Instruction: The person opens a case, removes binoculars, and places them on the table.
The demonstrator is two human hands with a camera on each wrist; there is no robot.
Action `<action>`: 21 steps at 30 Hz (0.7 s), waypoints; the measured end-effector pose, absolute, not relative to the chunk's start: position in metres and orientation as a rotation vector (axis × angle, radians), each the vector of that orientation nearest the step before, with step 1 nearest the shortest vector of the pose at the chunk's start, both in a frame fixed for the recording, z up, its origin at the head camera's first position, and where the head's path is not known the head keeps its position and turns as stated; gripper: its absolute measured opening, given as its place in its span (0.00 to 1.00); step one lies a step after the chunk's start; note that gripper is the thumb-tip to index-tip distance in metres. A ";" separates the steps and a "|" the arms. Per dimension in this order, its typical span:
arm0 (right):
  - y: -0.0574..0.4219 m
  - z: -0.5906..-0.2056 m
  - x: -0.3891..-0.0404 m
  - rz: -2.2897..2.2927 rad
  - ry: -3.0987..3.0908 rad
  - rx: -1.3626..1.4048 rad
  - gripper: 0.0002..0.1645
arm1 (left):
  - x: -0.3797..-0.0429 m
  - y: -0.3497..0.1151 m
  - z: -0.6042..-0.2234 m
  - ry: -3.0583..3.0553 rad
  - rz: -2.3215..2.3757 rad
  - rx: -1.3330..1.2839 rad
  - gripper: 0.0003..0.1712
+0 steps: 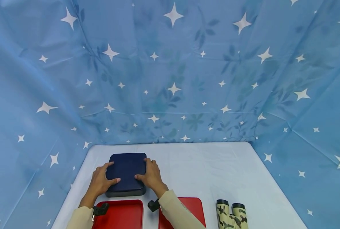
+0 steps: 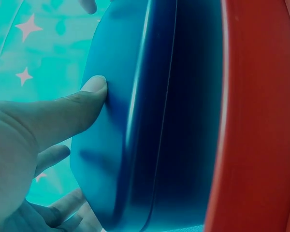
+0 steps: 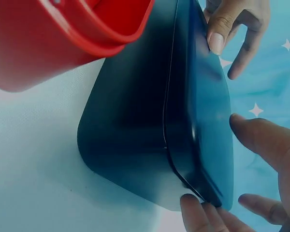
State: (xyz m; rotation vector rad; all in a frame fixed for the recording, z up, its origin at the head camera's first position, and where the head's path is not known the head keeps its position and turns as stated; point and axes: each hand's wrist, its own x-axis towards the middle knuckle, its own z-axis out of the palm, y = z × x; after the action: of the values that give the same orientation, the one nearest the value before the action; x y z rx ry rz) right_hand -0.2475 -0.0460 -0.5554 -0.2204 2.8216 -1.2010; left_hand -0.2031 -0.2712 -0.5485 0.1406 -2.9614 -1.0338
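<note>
A dark navy box [image 1: 125, 186] with rounded corners stands at the table's back left, its lid [image 1: 127, 168] on top and a thin seam running round below it. My left hand [image 1: 100, 180] holds the lid from the left, thumb over the top face and fingers along the far left side. From the other side my right hand [image 1: 152, 175] grips the lid, its thumb on top and its fingers [image 3: 195, 212] at the edge by the seam. In the right wrist view, the left hand's thumb [image 3: 216, 42] lies against the lid's face.
Just in front of the navy box sits an open red box [image 1: 121, 216], partly beneath my left wrist. A flat red lid [image 1: 191, 206] lies to its right, half covered by my right sleeve. Camouflage binoculars [image 1: 231, 216] stand at the front right. Blue star-patterned cloth [image 1: 172, 70] hangs around the white table [image 1: 215, 171].
</note>
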 end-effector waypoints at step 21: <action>-0.048 -0.554 -0.244 -1.179 2.891 -0.216 0.46 | -0.204 -0.271 -0.548 -2.937 -0.980 0.136 0.50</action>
State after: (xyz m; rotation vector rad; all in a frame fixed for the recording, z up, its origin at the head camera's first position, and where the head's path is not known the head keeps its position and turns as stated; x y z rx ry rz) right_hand -0.2445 -0.0479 -0.5544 -0.2163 2.8913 -1.1791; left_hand -0.2044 -0.2713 -0.5479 0.1356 -2.9370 -0.9800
